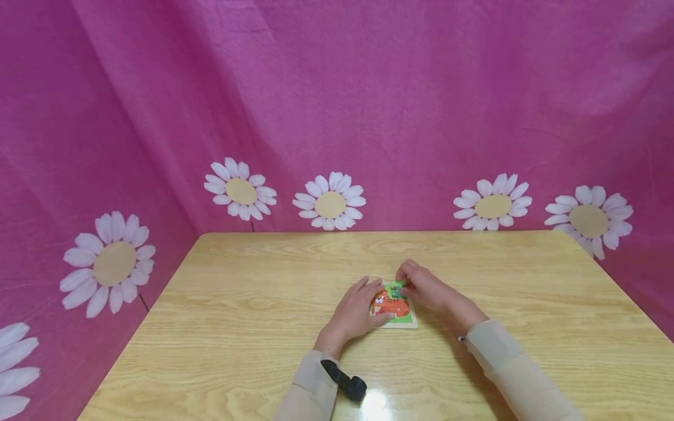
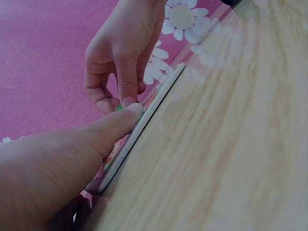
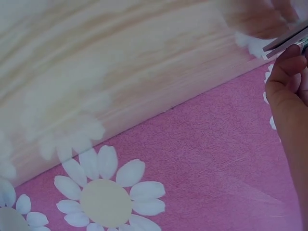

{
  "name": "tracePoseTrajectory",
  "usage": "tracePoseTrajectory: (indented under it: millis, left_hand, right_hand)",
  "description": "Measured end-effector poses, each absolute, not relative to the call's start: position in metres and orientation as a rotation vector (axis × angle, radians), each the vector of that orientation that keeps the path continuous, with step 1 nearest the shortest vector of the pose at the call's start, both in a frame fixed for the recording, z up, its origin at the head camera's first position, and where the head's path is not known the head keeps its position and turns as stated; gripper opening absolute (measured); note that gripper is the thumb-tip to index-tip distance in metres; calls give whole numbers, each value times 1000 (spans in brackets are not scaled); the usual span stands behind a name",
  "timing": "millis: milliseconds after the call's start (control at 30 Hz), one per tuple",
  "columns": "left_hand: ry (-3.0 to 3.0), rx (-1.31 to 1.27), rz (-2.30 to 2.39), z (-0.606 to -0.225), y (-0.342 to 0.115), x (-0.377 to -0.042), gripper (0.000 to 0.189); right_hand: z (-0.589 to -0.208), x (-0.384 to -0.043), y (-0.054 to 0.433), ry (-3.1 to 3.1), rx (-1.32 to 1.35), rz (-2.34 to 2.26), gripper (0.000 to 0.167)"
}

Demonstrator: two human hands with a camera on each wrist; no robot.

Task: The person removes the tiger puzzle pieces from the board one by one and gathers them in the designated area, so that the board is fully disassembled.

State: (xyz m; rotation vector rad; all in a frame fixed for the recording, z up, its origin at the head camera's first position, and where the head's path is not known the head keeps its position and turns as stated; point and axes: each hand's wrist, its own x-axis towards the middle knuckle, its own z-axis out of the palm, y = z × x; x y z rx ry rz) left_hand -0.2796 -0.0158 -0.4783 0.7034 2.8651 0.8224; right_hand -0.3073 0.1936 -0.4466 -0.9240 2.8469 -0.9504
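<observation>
A small flat picture puzzle [image 1: 402, 318] lies on the table, showing an orange striped tiger on green with a pale border. Across its left side rests my left hand [image 1: 355, 310], fingers toward the far edge and a straight thumb on the picture near the front. At the far right corner my right hand [image 1: 425, 286] pinches a green puzzle piece [image 1: 400, 283], with thumb and fingertips close to the board. The left wrist view shows the board's pale side edge [image 2: 149, 115] and my thumb on top. Only part of the puzzle [image 3: 284, 42] shows in the right wrist view.
The light wooden table [image 1: 253, 304] extends around the puzzle on all sides. Behind it and at the left hangs a pink cloth [image 1: 368, 105] with white daisies. A black strap with a small round end [image 1: 347, 383] sits on my left sleeve.
</observation>
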Motion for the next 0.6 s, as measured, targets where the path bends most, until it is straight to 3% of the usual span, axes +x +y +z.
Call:
tracePoseTrajectory:
  millis: [600]
  left_hand:
    - [2877, 716, 806, -477, -15, -280, 66]
  right_hand:
    - [-449, -313, 199, 2857, -905, -1027, 12]
